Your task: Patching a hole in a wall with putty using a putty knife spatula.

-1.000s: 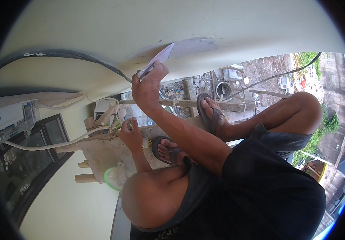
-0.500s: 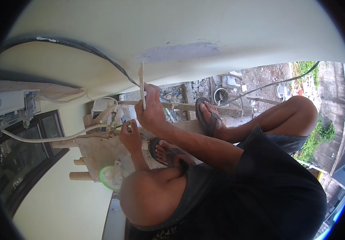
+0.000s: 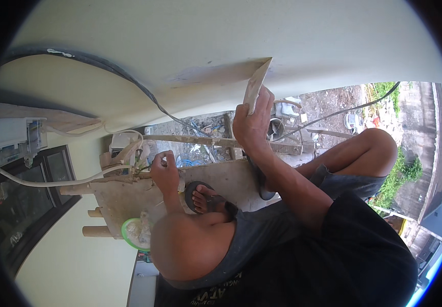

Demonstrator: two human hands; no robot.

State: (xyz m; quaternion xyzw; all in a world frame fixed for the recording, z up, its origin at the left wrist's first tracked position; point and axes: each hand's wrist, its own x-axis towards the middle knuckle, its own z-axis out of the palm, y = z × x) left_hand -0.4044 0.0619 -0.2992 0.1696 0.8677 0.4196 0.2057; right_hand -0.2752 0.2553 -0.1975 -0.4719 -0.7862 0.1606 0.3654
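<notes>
My right hand (image 3: 251,130) is closed round a flat, pale putty scraper (image 3: 256,88) smeared with filler. The blade's far edge rests against the pale wall (image 3: 180,30), at the right end of a greyish smeared patch (image 3: 200,75). Nearer to me and further left, my left hand (image 3: 164,174) is held with its fingers curled together, above the plank platform. Whatever may lie in those fingers is too small or hidden to name.
I squat on a board platform (image 3: 118,199); a green-rimmed bowl (image 3: 124,235) of whitish stuff sits by my left knee. A black cable (image 3: 144,89) runs along the wall. An electric box (image 3: 16,135) hangs left. Beyond a wooden pole (image 3: 190,139) lies rubble-strewn ground far below.
My right hand has swept the scraper rightward along the wall across the patch, and the blade is now tilted. The patch looks thinner and smeared. My left hand has barely moved.
</notes>
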